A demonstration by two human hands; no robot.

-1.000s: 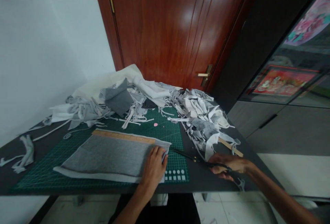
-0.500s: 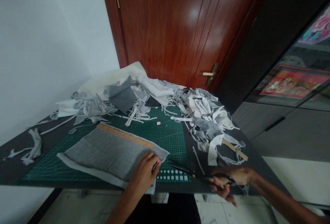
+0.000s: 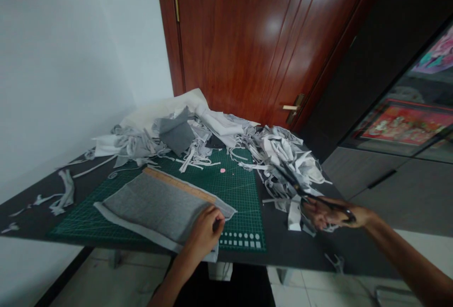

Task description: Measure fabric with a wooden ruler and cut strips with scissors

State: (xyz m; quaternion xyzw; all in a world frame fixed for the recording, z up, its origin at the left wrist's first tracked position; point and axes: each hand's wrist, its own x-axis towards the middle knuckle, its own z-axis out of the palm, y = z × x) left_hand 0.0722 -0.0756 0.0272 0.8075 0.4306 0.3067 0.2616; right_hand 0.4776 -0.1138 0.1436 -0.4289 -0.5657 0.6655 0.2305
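A piece of grey cloth [image 3: 152, 210] with paler edges lies flat on a green cutting mat [image 3: 240, 189], its near edge hanging past the table's front. A wooden ruler [image 3: 180, 185] rests along its far side. My left hand [image 3: 205, 229] presses on the cloth's right part, its fingers curled; a dark spot shows between thumb and finger, but I cannot make out what it is. Over the right side of the table, my right hand [image 3: 327, 212] holds black scissors [image 3: 292, 177], slightly blurred, blades pointing up and left across the fabric scraps [image 3: 279, 144].
More scraps and a dark grey cloth piece [image 3: 176, 132] are heaped along the back. Loose strips [image 3: 65, 191] lie at the left end of the dark table [image 3: 244, 260]. A wall, a wooden door [image 3: 230, 38] and a cabinet [image 3: 375, 170] surround it.
My right hand has lifted the scissors away from the cloth's right corner, up and to the right over the scraps. My left hand stays on the cloth. The view has shifted slightly.
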